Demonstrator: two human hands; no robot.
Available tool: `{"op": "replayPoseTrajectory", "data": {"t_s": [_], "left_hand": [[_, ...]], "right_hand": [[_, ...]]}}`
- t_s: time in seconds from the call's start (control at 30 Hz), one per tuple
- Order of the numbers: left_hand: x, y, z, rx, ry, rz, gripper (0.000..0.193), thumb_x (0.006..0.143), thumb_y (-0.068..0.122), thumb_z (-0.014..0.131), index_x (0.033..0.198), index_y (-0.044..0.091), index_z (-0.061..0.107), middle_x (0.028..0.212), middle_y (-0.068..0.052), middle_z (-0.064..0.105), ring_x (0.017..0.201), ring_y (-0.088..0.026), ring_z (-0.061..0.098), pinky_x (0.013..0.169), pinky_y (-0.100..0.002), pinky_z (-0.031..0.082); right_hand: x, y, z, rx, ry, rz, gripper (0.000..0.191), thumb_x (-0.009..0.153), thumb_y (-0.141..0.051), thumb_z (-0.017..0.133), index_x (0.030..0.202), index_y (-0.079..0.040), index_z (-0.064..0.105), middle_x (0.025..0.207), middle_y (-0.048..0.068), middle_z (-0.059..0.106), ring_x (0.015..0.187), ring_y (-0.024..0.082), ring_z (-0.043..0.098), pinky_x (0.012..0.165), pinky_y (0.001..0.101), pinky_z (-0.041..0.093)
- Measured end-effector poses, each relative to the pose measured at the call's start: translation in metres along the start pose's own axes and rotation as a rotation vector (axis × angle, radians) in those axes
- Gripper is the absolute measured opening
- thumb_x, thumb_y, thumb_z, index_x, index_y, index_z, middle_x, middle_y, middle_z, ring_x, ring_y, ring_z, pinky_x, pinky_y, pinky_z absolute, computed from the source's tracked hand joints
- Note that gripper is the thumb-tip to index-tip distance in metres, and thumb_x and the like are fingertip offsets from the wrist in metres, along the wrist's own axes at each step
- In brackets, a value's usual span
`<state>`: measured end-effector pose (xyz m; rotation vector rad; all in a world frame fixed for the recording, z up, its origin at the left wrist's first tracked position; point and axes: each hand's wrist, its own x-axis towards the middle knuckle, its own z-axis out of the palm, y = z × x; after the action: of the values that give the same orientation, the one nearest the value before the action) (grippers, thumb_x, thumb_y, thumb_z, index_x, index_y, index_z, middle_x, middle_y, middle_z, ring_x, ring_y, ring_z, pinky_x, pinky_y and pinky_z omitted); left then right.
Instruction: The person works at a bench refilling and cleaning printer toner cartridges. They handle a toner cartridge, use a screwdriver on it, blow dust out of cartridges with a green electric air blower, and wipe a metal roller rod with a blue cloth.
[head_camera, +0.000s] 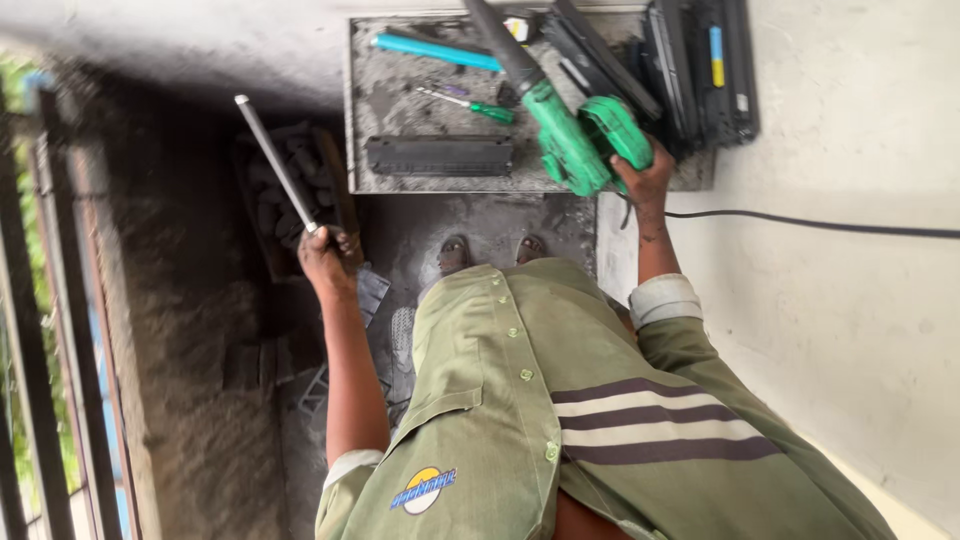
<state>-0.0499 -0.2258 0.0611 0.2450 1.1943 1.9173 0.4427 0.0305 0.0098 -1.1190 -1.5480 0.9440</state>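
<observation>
Left hand (325, 255): we grip the grey roller (277, 165), frame left
Right hand (645, 180): we clutch the green blower (575, 140)
Progress: the black cartridge part (440, 155) lies dusty on the tray (365, 180)

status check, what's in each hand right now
Left hand shut on grey metal rod, held out to the side. Right hand grips green blower, nozzle over dusty tray. Nothing between them.
</observation>
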Motion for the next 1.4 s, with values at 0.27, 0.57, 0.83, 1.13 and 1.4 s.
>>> {"op": "replayPoseTrajectory", "data": {"t_s": [0.27,0.57,0.83,1.13,1.4], "left_hand": [[0.031,0.004,-0.002,-0.020,-0.049,-0.027,0.023,0.092,0.016,0.070,0.086,0.004,0.050,0.067,-0.011,0.057,0.052,-0.019,0.050,0.047,-0.030,0.040],[0.032,0.011,0.016,0.023,-0.034,-0.109,0.026,0.093,0.018,0.069,0.082,0.003,0.050,0.065,-0.010,0.055,0.051,-0.018,0.050,0.045,-0.028,0.038],[-0.002,0.021,0.019,0.114,0.067,-0.057,0.017,0.088,0.015,0.066,0.087,0.003,0.054,0.070,-0.011,0.059,0.054,-0.016,0.051,0.051,-0.027,0.042],[-0.018,0.014,0.009,0.105,0.106,-0.032,0.018,0.088,0.014,0.067,0.085,0.003,0.053,0.070,-0.011,0.059,0.055,-0.017,0.053,0.051,-0.028,0.044],[-0.013,0.014,0.013,0.111,0.094,-0.043,0.020,0.089,0.017,0.069,0.088,0.002,0.055,0.071,-0.011,0.058,0.056,-0.017,0.051,0.051,-0.027,0.042]], "right_hand": [[0.006,-0.009,-0.048,-0.017,-0.120,0.127,0.041,0.103,-0.023,0.071,0.137,0.000,0.067,0.097,0.010,0.058,0.083,0.019,0.054,0.078,0.0343,0.044],[0.144,-0.025,-0.031,-1.188,-0.303,-0.389,0.020,0.095,-0.009,0.070,0.110,-0.019,0.081,0.122,0.011,0.063,0.118,0.034,0.055,0.098,0.0475,0.046],[0.194,-0.014,0.004,-1.562,-0.579,-0.567,0.023,0.077,-0.029,0.071,0.096,-0.023,0.083,0.131,0.007,0.060,0.125,0.033,0.049,0.101,0.0524,0.035],[0.191,0.001,0.013,-1.216,-0.361,-0.410,0.008,0.091,-0.017,0.073,0.090,-0.013,0.079,0.119,0.005,0.063,0.118,0.031,0.050,0.097,0.0557,0.034],[0.212,-0.003,-0.010,-0.145,0.167,-0.074,0.019,0.092,-0.006,0.072,0.110,-0.002,0.077,0.099,0.003,0.078,0.090,0.021,0.073,0.082,0.0350,0.057]]}}
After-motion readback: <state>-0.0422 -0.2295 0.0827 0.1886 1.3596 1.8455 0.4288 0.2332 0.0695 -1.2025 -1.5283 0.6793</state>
